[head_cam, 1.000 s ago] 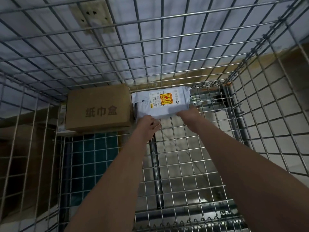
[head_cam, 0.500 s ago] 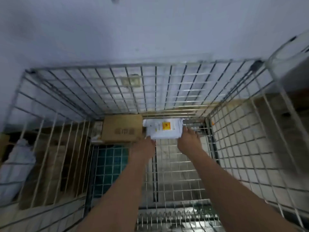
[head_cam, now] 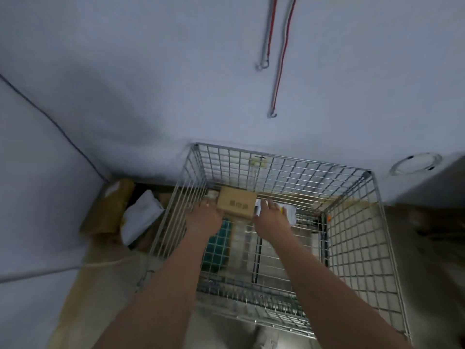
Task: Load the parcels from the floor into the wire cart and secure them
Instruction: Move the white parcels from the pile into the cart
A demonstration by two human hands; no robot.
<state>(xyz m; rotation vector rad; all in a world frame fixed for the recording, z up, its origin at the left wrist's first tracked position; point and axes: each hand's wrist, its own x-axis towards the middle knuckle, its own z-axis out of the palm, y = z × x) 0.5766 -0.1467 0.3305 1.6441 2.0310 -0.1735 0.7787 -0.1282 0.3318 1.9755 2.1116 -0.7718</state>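
I see both hands inside the wire cart (head_cam: 352, 222), left hand (head_cam: 205, 217) gripping the cardboard box (head_cam: 236, 202), right hand (head_cam: 270, 217) with fingers spread on the white parcel (head_cam: 290, 212)

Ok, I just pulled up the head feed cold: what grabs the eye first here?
The wire cart against the wall, with both arms reaching into it. The left hand and right hand flank a brown cardboard box at the cart's far end, a white mailer just right of it. More parcels wait on the floor left of the cart, and two hooked cords hang on the wall above.
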